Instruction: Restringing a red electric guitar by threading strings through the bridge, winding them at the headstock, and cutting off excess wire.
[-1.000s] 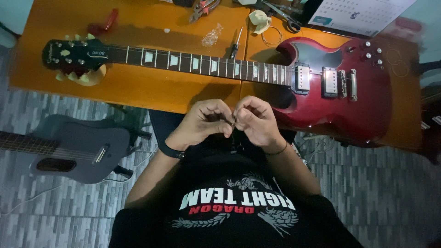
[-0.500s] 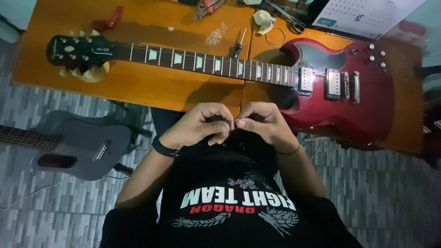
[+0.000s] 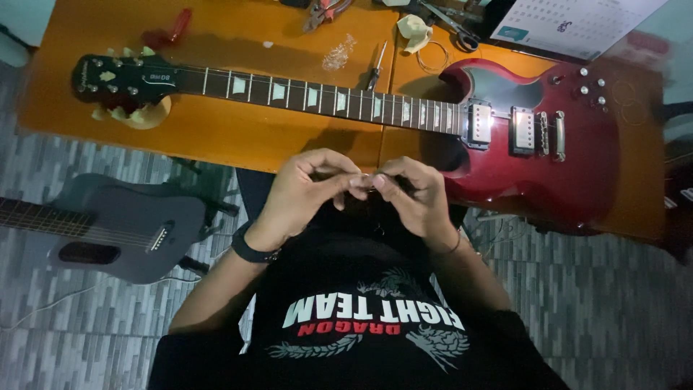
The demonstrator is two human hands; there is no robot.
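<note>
Glossy red electric guitar (image 3: 534,155) w/ dark fretboard lies flat across the far orange wooden table (image 3: 238,133). Your left hand (image 3: 303,191) & right hand (image 3: 415,198) meet near your chest, fingertips pinched together on something small & thin, too small to tell what. Matte grey acoustic guitar (image 3: 108,231) rests left on the grey tiled floor (image 3: 613,310).

A dark red electric guitar (image 3: 534,155) with a black headstock lies on an orange wooden table (image 3: 238,130). A grey acoustic guitar (image 3: 123,231) rests on grey patterned floor tiles (image 3: 613,303). The black shirt (image 3: 368,325) carries white and red print.
</note>
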